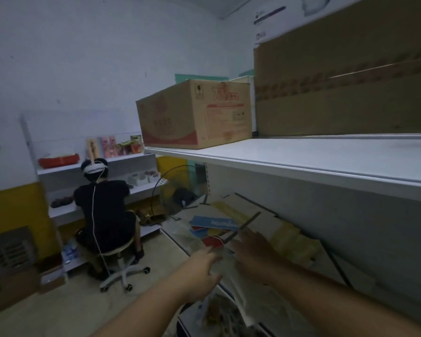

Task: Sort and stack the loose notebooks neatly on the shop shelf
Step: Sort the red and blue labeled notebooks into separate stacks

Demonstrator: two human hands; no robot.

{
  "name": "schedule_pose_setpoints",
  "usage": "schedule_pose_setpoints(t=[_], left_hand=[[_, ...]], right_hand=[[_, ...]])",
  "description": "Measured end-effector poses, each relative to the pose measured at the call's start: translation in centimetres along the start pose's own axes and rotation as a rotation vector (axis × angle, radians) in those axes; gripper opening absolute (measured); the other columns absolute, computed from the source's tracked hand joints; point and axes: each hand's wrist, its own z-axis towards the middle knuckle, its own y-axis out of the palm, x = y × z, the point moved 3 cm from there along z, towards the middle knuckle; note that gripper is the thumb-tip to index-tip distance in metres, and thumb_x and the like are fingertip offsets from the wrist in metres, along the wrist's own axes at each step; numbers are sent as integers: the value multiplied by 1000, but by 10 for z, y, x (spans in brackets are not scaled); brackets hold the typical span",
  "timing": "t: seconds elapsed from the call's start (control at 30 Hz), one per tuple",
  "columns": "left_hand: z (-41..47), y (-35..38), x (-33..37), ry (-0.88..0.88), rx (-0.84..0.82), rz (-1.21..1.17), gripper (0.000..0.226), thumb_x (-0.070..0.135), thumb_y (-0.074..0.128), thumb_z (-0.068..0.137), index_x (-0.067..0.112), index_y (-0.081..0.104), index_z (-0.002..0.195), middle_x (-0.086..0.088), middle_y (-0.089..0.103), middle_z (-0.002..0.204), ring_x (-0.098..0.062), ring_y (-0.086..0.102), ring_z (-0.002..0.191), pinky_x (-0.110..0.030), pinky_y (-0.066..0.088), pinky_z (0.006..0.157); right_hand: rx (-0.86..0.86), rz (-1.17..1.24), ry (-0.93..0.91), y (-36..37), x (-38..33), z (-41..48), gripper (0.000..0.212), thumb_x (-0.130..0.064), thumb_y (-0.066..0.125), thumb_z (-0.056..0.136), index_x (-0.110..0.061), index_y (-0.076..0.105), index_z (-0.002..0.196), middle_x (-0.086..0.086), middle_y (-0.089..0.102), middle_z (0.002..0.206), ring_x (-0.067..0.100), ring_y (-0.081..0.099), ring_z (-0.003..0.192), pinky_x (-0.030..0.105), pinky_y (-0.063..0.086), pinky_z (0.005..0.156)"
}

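On the lower shelf point(258, 205), under the white upper shelf board, lie loose notebooks: a blue one point(214, 222) over a yellow one point(215, 231) and a red one point(213, 240). Pale yellow notebooks point(294, 242) lie in a row further right. My right hand point(250, 249) reaches in and holds a thin notebook point(249, 221), seen edge-on as a dark tilted line. My left hand point(204, 266), just left of it, pinches a sheet of clear plastic wrap point(223, 263) that hangs between both hands. The scene is dim and blurred.
The upper shelf board point(301, 156) carries a printed cardboard box point(195, 115) and a large brown carton point(338, 88). A person point(105, 210) sits on a swivel chair at the far shelves on the left. A wire fan point(170, 190) stands beyond the notebooks.
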Motion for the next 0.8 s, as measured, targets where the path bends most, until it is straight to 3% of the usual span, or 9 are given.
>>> schedule_pose_setpoints(t=[0.17,0.3,0.37,0.43,0.5,0.57,0.67,0.73,0.8], left_hand=[[68,-21,-23,107,68,-172,35,27,47,93,21,56,126,0,59,124,-16,57,109,-28,47,89],[113,-27,-53,22,-94,-830,28,20,53,94,12,61,119,-9,70,103,-25,67,93,-39,55,84],[126,-33,-63,-11,-197,-1109,21,16,54,94,8,61,111,-16,70,104,-31,67,95,-41,55,85],[137,-39,-74,-38,-268,-1280,20,13,52,93,2,62,108,-19,69,102,-35,66,96,-40,55,79],[149,-45,-85,-47,-292,-1423,27,16,48,96,-1,60,112,-18,67,102,-36,64,96,-40,54,75],[157,-54,-94,-21,-395,-1527,39,29,44,97,1,62,117,-17,68,107,-35,65,96,-41,52,75],[160,-62,-111,-42,-560,-1556,41,32,46,94,2,65,114,-19,69,106,-33,66,91,-40,49,75],[170,-63,-134,-127,-470,-1567,32,15,48,91,-1,59,116,-24,68,100,-38,64,89,-43,50,74],[183,-70,-159,-176,-304,-1520,28,6,46,90,2,54,118,-27,64,103,-42,61,93,-46,51,75]], right_hand=[[-85,21,335,29,5,39,65,-49,33,95,-17,16,149,12,6,158,31,5,145,50,10,116],[-119,114,434,38,-6,45,60,-44,39,94,-25,20,148,3,11,158,26,9,146,43,13,118],[-50,189,450,27,-14,45,57,-46,40,95,-28,26,147,0,17,158,21,17,145,37,19,117],[208,289,462,15,-21,45,46,-40,39,97,-29,39,142,-7,32,152,15,33,139,25,28,112],[556,253,377,1,-35,47,38,-31,41,93,-29,58,127,-10,55,134,12,55,119,20,45,95],[732,234,168,-4,-55,55,33,-28,44,93,-23,67,116,-4,65,121,16,62,108,25,52,87],[693,119,-75,1,-85,81,32,-28,42,97,-16,68,113,4,65,122,23,61,108,29,50,91],[661,151,-168,-8,-90,96,28,-33,48,96,-17,69,103,4,66,117,22,59,108,29,46,93],[659,217,-88,-20,-73,114,28,-36,51,94,-18,72,87,1,68,103,19,57,100,29,44,88]])
